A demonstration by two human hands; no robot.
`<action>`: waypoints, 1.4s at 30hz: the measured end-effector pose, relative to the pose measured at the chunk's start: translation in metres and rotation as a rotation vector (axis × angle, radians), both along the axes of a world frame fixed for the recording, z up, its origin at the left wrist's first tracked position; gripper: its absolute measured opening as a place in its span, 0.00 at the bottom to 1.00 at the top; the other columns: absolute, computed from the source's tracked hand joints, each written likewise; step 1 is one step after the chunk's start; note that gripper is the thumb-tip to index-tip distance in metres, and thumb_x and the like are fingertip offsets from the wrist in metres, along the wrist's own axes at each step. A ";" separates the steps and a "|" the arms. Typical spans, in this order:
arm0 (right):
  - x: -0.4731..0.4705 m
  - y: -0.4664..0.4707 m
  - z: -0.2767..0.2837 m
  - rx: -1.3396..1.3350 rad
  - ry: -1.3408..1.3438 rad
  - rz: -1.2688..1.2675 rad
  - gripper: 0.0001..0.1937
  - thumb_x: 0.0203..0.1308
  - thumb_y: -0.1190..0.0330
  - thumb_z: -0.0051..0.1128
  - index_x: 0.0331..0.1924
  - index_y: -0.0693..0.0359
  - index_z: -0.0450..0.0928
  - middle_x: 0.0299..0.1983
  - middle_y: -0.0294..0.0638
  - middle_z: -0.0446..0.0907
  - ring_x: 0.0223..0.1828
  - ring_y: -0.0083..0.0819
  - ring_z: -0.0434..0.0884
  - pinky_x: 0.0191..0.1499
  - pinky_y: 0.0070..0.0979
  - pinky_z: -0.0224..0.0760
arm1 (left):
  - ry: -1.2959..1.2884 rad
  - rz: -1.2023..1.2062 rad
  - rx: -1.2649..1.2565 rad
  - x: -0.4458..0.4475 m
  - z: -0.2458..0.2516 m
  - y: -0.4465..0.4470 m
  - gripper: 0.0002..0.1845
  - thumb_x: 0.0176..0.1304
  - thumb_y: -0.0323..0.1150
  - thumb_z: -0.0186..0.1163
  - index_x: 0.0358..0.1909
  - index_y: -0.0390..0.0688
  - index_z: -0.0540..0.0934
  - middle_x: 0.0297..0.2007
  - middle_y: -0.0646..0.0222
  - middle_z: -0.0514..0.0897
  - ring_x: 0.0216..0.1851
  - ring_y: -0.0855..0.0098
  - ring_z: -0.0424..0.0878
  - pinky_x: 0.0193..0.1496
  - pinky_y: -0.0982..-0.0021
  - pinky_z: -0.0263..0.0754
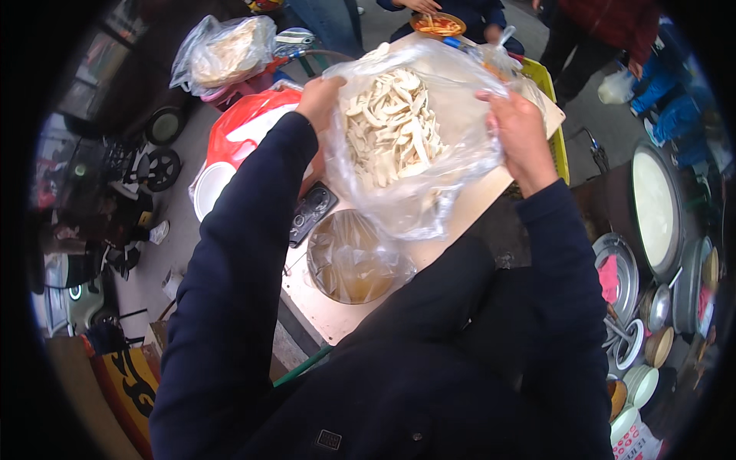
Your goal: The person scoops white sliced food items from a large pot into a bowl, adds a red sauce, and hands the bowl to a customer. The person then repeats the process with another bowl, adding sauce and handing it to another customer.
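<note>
Both my hands stretch a clear plastic bag [460,146] between them over the table. My left hand [319,100] grips the bag's left rim, and my right hand [520,129] pinches its right rim. Pale cut strips, apparently of dough or flatbread [397,123], lie heaped within the bag's outline towards the left. Whether all of them are inside it, I cannot tell. A few more strips show past its far rim. Below the bag, nearer to me, a round metal bowl [330,276] is partly draped with clear plastic. A dark smartphone [313,213] lies left of the bowl.
A wooden board [483,192] lies under the bag. Left are a red plastic bag [244,123], a white bowl [213,187] and a bag of flatbreads [227,54]. A person sits opposite by a bowl of food [438,25]. Right stand a large pot [655,207] and stacked bowls [639,384].
</note>
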State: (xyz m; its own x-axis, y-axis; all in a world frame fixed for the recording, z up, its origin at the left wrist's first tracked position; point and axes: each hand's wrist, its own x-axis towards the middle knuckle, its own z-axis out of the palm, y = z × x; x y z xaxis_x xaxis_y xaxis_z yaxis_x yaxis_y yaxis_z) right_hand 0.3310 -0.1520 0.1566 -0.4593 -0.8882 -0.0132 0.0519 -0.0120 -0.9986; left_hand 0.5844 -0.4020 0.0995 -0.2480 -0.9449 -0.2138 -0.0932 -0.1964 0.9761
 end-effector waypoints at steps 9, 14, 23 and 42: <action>-0.014 -0.004 -0.032 -0.029 0.029 0.045 0.12 0.73 0.72 0.49 0.48 0.69 0.83 0.28 0.32 0.79 0.26 0.19 0.72 0.31 0.19 0.65 | 0.142 0.058 -0.298 0.032 0.055 0.017 0.13 0.72 0.40 0.61 0.32 0.42 0.79 0.24 0.80 0.73 0.23 0.83 0.69 0.26 0.73 0.64; -0.108 0.015 -0.079 0.263 1.229 -0.375 0.18 0.67 0.72 0.50 0.58 0.71 0.78 0.47 0.55 0.84 0.52 0.54 0.82 0.59 0.41 0.74 | 0.216 -0.116 -0.251 0.021 0.068 0.096 0.11 0.75 0.41 0.61 0.40 0.44 0.83 0.30 0.80 0.80 0.29 0.85 0.75 0.31 0.78 0.70; -0.007 -0.124 -0.107 0.526 1.018 0.335 0.43 0.62 0.38 0.57 0.67 0.69 0.73 0.61 0.65 0.78 0.66 0.54 0.77 0.66 0.39 0.70 | 0.282 -0.178 -0.142 0.007 0.034 0.088 0.11 0.78 0.39 0.59 0.47 0.43 0.83 0.31 0.80 0.79 0.30 0.86 0.72 0.34 0.79 0.68; 0.133 -0.080 -0.116 0.307 1.336 0.259 0.26 0.54 0.72 0.63 0.60 0.55 0.73 0.43 0.59 0.80 0.40 0.55 0.85 0.42 0.46 0.80 | -0.088 -0.089 -0.295 0.063 0.017 0.133 0.13 0.75 0.37 0.59 0.53 0.38 0.77 0.36 0.73 0.82 0.33 0.82 0.77 0.34 0.78 0.72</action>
State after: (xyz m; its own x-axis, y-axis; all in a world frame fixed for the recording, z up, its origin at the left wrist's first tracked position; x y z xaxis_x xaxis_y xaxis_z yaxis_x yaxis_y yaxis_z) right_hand 0.4643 -0.2319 0.0410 -0.1031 -0.9904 0.0923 -0.9641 0.0767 -0.2543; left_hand 0.6470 -0.2689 0.1164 -0.3251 -0.9448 0.0417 -0.1840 0.1065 0.9772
